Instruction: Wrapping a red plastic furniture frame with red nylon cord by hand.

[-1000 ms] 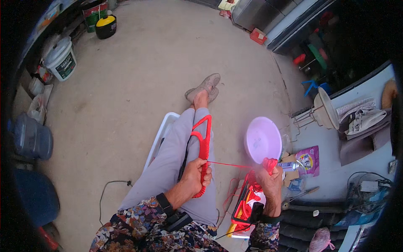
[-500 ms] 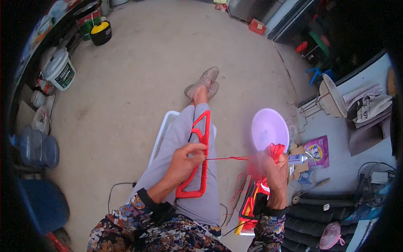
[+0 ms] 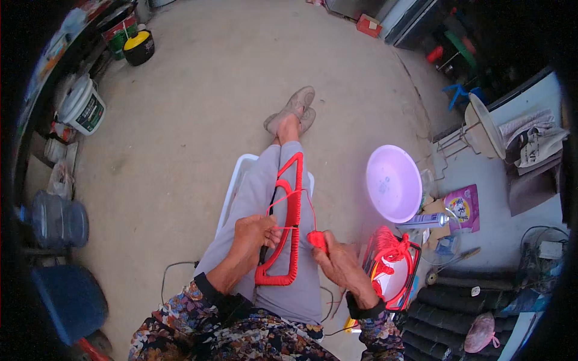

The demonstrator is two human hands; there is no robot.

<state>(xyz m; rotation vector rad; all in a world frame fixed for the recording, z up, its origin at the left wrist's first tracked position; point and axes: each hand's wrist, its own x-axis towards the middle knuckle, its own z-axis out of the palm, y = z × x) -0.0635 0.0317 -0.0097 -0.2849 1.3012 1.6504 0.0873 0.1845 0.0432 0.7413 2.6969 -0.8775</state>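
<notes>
Across my lap lies a long red frame (image 3: 294, 256), its bars closely wrapped in red cord. My left hand (image 3: 251, 239) is closed beside its left edge, fingers pinching a thin red cord (image 3: 277, 204) that loops up and over the long bar. To the right of the frame, my right hand (image 3: 342, 265) grips a small red cord bundle (image 3: 317, 241). A strand rises from this bundle to the loop at the bar. The left palm is hidden.
Right of my legs stands a container (image 3: 394, 280) with red cord in it, below a lilac basin (image 3: 394, 183) and a spray can (image 3: 426, 220). Under my legs is a white-edged stool or tub (image 3: 232, 180). Buckets (image 3: 89, 108) and water jugs (image 3: 59, 219) line the left side.
My right hand has come left with the cord bundle, close to the frame. The cord, formerly taut out to the right, now forms a loose loop over the bar. My left hand has dropped slightly.
</notes>
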